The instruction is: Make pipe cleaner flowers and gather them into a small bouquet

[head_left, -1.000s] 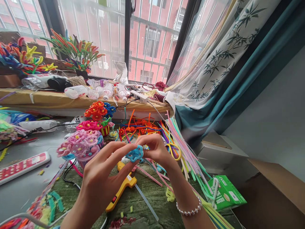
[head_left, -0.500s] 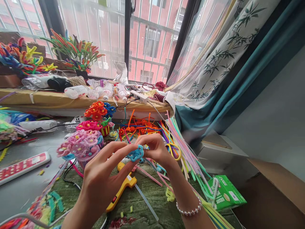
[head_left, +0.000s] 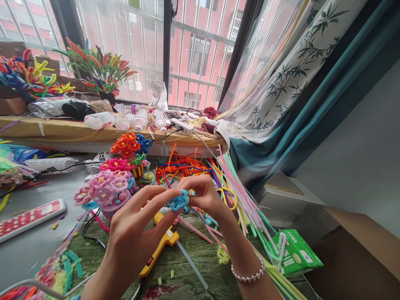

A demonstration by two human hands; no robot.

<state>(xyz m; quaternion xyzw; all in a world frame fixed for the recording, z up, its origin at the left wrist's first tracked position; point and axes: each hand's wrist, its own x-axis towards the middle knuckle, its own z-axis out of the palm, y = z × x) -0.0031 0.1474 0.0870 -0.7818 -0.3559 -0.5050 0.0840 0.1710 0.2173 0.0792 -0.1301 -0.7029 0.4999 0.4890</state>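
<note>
A light blue pipe-cleaner flower (head_left: 178, 201) is held up between both hands over the table. My left hand (head_left: 137, 225) pinches its left side between thumb and fingers. On the opposite edge, my right hand (head_left: 203, 196) grips it with thumb and bent forefinger; a beaded bracelet circles that wrist. Under the hands lies a yellow hot glue gun (head_left: 162, 250) with a clear glue stick in its back. Just left of my left hand stands a pot of pink pipe-cleaner flowers (head_left: 106, 187). The right fingertips are partly hidden behind the flower.
Loose pastel pipe cleaners (head_left: 240, 187) spread to the right, beside a green packet (head_left: 296, 252). Yellow-handled scissors (head_left: 229, 198) lie near my right hand. A red-and-white remote-like object (head_left: 31, 218) rests at left. Plastic bottles (head_left: 100, 120) and a power strip (head_left: 183, 126) line the windowsill.
</note>
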